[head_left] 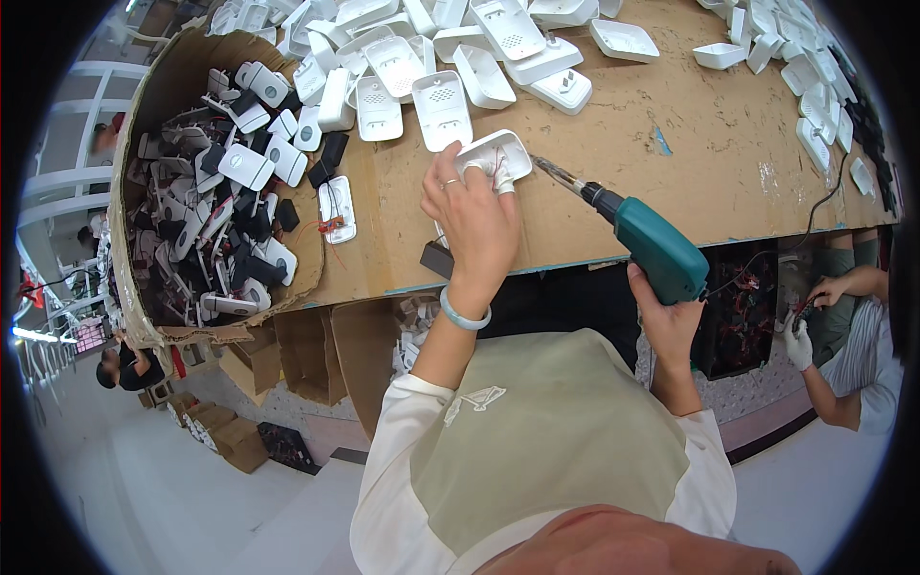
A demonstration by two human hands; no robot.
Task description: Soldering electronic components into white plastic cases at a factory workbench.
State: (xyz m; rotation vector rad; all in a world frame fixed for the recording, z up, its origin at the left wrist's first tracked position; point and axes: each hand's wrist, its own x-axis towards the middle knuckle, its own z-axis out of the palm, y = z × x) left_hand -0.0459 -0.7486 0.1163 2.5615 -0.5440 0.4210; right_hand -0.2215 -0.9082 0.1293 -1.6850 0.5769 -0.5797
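My left hand grips a white plastic housing near the middle of the table. White coverings wrap some of its fingertips, and thin red wires show inside the housing. My right hand is closed round the handle of a teal soldering gun. The gun's metal tip points left and up, close to the housing's right edge; whether it touches cannot be made out. A small black block lies by my left wrist, at the table's near edge. Beyond my left hand lies a white perforated casing.
A cardboard bin at the left holds many white and black units. One white unit with a red board lies beside it. White casings pile along the far side. The gun's cord runs right, toward another person's hands.
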